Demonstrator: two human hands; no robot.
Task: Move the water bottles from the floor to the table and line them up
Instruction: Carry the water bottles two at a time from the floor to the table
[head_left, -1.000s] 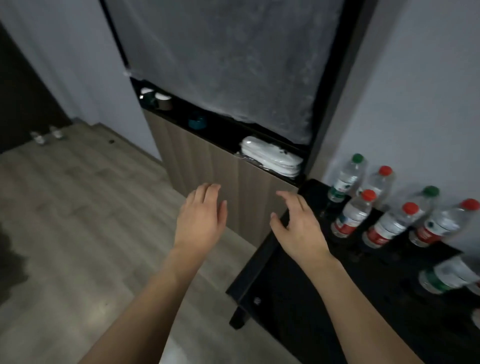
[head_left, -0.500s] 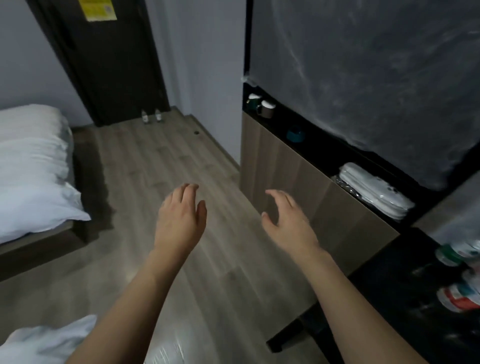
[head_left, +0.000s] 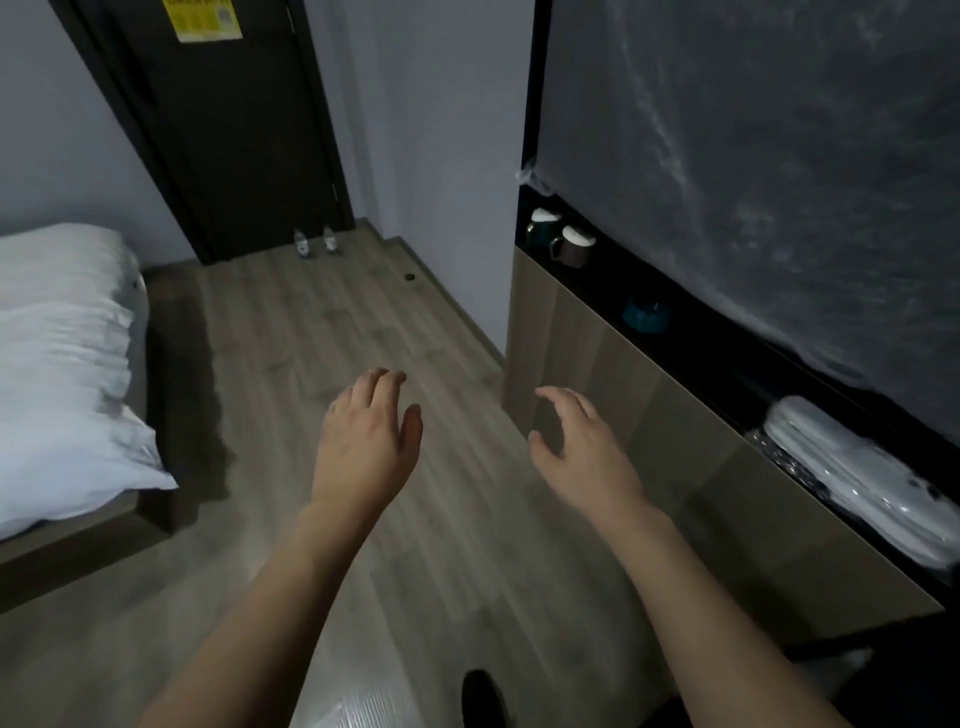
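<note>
Two small water bottles (head_left: 315, 242) stand upright on the wooden floor at the foot of the dark door, far ahead. My left hand (head_left: 363, 441) is held out over the floor, fingers relaxed, holding nothing. My right hand (head_left: 584, 447) hovers beside it with loosely spread fingers, also empty. Both hands are well short of the bottles. The black table with the other bottles is out of view.
A bed with white bedding (head_left: 62, 374) fills the left side. A wood-fronted cabinet (head_left: 649, 441) runs along the right, with two mugs (head_left: 563, 241), a blue item (head_left: 647, 312) and white packages (head_left: 852, 478) on its shelf. A small dark object (head_left: 410, 277) lies on the floor.
The view has swung left, away from the black table with its bottles, toward the door and bed. Both hands stay raised and empty, roughly as before.
</note>
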